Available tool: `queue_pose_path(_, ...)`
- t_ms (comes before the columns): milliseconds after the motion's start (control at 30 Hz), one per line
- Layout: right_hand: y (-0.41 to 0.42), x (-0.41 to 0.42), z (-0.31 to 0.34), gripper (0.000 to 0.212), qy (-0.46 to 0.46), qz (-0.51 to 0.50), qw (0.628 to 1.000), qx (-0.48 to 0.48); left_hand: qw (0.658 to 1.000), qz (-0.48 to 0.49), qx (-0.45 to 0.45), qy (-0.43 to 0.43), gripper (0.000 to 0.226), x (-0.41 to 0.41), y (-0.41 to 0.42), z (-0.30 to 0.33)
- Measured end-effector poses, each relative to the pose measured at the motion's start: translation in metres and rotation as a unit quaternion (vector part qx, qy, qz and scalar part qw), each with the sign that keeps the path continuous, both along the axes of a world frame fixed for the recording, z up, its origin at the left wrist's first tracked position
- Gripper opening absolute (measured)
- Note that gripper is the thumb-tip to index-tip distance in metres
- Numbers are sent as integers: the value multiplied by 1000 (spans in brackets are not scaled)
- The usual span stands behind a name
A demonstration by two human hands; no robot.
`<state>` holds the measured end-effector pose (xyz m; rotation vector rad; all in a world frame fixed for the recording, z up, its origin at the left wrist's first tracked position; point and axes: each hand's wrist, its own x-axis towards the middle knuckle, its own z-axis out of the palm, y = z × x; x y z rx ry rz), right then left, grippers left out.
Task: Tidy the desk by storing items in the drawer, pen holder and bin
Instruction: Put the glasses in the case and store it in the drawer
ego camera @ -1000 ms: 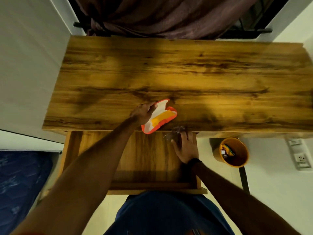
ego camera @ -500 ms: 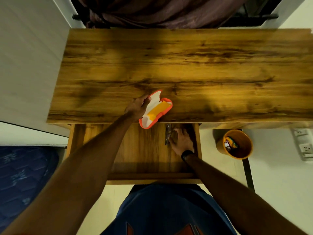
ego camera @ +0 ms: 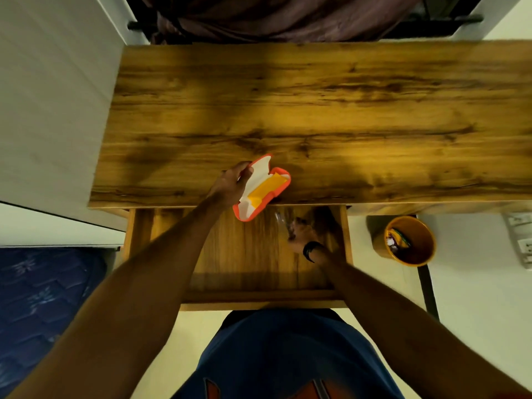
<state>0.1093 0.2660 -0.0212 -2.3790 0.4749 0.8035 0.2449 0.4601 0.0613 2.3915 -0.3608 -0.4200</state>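
Now, on the far left there is a blue bed (ego camera: pixel 43 298) with a pattern on it, low down beside the white wall (ego camera: pixel 49 105). Next comes the wooden table (ego camera: pixel 316 110), seen from above. Under its front edge a drawer (ego camera: pixel 244 269) is pulled out toward the person.

The left hand (ego camera: pixel 230 187) is at the front edge of the table. Its grip is closed around one side of an orange case (ego camera: pixel 260 188). The case is open, white inside, with a yellow cloth (ego camera: pixel 266 187) lying in it. Part of the case hangs out over the open drawer.

To the right, the right hand (ego camera: pixel 299 233) is down inside the drawer, at the back right corner. It is blurry and dark there. Something shiny shows by the fingers, but I cannot tell what it is, and I cannot tell if the grip is open or closed. A black band (ego camera: pixel 312 250) is on that wrist.

Farther right, an orange bin (ego camera: pixel 410 240) stands on the floor beside the table, with some bits inside. A white wall socket (ego camera: pixel 522 240) is at the far right edge.
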Motion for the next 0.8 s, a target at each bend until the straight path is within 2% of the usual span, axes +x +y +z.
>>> queue_pose_path(67,-6,-7,7,28,-5,-43,996,73,1000,0,-5,0,52,5,-1,1)
queue_pose_path(133,-14,-13,24,32,-11,-34,991,133,1000,-3,-4,12,54,11,-2,1)
queue_pose_path(300,-34,-22,65,12,-96,-49,965,238,1000,-17,11,14,62,24,-10,5)
queue_pose_path(400,-38,-29,91,11,-99,-53,949,296,999,-36,0,14,58,28,-13,5)
queue_pose_path(467,-35,-29,107,18,-150,-52,937,310,999,-44,-11,28,61,29,-12,6)
queue_pose_path(633,-24,16,127,23,-339,-1,927,159,996,-54,-46,56,71,35,-9,6)
queue_pose_path(733,-17,55,121,30,-373,87,921,68,990,-74,-85,82,59,40,-10,5)
queue_pose_path(800,-14,74,113,32,-376,148,915,12,988,-70,-69,117,54,60,-3,-36)
